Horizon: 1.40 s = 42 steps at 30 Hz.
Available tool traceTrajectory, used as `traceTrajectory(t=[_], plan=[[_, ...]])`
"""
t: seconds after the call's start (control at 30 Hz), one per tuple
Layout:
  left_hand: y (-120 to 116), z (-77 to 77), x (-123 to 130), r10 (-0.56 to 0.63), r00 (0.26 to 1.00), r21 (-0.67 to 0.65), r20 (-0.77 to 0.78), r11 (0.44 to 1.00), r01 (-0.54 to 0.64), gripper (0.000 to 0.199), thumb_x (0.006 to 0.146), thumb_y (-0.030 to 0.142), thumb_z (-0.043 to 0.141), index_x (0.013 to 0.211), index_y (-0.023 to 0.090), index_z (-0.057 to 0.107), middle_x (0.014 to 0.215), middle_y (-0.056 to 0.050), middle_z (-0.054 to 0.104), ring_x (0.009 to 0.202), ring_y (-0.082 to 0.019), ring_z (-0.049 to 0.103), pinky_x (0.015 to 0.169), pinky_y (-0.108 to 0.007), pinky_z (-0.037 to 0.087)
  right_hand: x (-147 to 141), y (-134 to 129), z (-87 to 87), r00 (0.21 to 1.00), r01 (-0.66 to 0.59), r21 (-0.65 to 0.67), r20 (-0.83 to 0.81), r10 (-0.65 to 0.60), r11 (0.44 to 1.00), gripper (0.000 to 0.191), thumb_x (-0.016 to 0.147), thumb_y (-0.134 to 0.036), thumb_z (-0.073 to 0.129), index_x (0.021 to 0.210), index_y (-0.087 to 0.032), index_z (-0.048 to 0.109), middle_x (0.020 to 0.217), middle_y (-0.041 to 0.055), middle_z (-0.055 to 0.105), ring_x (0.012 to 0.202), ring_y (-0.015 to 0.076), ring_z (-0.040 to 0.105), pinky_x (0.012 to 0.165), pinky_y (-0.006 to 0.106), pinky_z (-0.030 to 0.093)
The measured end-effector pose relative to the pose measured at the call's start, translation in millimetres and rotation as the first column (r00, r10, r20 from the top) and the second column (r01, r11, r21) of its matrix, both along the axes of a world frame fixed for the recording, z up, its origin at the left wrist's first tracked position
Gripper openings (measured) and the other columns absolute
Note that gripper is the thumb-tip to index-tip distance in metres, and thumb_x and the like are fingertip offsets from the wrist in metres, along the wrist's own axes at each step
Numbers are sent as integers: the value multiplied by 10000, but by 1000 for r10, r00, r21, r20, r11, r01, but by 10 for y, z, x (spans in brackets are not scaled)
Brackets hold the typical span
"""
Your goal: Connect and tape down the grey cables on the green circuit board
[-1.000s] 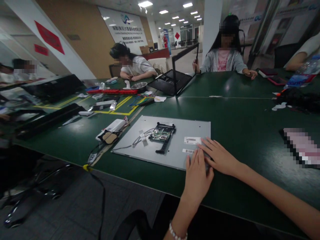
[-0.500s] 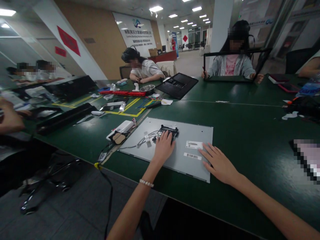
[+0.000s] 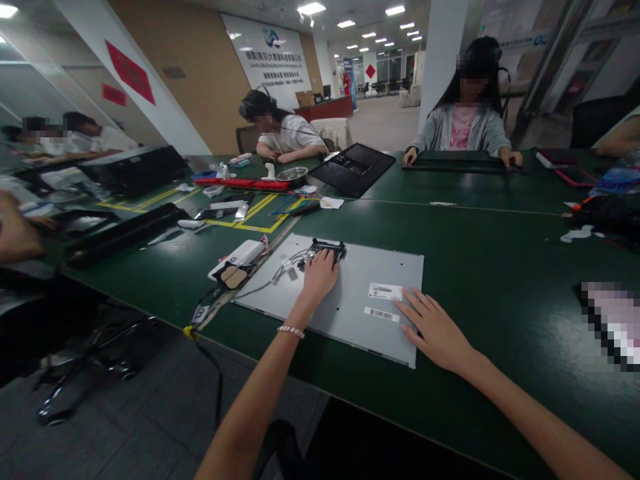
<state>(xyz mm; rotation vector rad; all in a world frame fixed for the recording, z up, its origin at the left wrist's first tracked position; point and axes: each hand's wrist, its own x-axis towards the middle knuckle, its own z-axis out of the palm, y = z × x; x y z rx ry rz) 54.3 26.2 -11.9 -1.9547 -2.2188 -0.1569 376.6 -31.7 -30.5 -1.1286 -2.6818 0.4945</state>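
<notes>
A flat grey metal panel (image 3: 350,333) lies on the green table in front of me. Near its far edge sits a black framed part (image 3: 327,247) with grey cables (image 3: 283,268) running off to the left. My left hand (image 3: 321,272) rests on the near side of that part, fingers extended, partly covering it. Over the panel's right edge my right hand (image 3: 434,327) lies flat with spread fingers, its fingertips beside two white labels (image 3: 385,291). Nothing is held in it.
A white power bank-like device (image 3: 240,260) with a black cable sits left of the panel. Long black housings (image 3: 125,233) lie farther left. Across the table, a person holds a black frame (image 3: 455,161); another leans near a metal bowl (image 3: 293,175).
My left hand and the black part have moved away from me across the panel, slightly left. My right hand stays on the panel's edge. The person opposite has lowered the black frame.
</notes>
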Motion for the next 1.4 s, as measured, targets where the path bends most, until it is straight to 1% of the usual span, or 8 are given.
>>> traceTrajectory(t=[0.37,0.47,0.57,0.67,0.83,0.97,1.27,1.4], plan=[[178,107,-103,4,999,27,38,1000,-5,384,934,301,405,1267,155,530,1312,-132,586,1211,-293,530,1019,-451,384,-2,-4,14,1000,6,-34,8,-6,999,590,981,-542,253,1508,-280,292,1610,18,174,1476,234,85,1183,480,137],[345,162,-153,-7,997,24,75,1000,6,447,956,235,311,1363,94,430,1355,-160,556,1229,-259,533,1035,-379,373,6,-1,12,1000,8,-31,17,-8,999,593,981,-545,248,1510,-278,284,1612,22,162,1476,234,79,1180,489,141],[541,191,-254,-64,993,-62,103,996,71,501,934,158,307,1430,92,343,1342,-142,579,1188,-211,578,999,-304,399,9,6,13,1000,3,-29,10,-2,1000,590,982,-539,255,1511,-278,283,1612,20,161,1476,235,82,1181,485,144],[693,185,-362,-119,987,-144,107,980,134,523,905,118,336,1426,153,373,1299,-95,622,1185,-197,586,1010,-307,391,7,11,22,1000,3,-33,5,-2,999,582,981,-530,271,1509,-285,288,1611,13,166,1474,245,96,1179,491,149],[839,136,-437,-170,982,-208,85,960,185,501,907,145,337,1401,157,421,1421,-119,509,1297,-230,489,1091,-398,314,-3,8,46,1000,5,-30,5,-5,1000,586,982,-532,266,1507,-275,298,1609,24,174,1474,247,102,1180,483,149],[937,116,-436,-171,982,-241,86,952,187,438,912,165,333,1302,171,532,1340,-113,584,1216,-228,558,1034,-360,383,-10,6,51,1000,1,-14,17,-1,1000,573,983,-514,280,1495,-261,335,1605,36,194,1475,235,102,1183,453,145],[1055,141,-470,-143,984,-179,104,971,160,489,817,70,401,1240,185,617,1298,-76,623,1154,-186,591,981,-251,427,-4,12,38,1000,8,-23,10,-8,1000,590,982,-543,249,1505,-275,303,1607,25,182,1474,233,101,1182,470,141],[1110,189,-485,-103,990,-132,92,985,115,430,806,77,426,1117,174,706,1146,-91,702,1050,-204,635,936,-254,455,-4,11,45,1000,6,-26,14,-5,1000,587,983,-539,252,1503,-274,311,1607,28,181,1474,235,102,1183,470,140]])
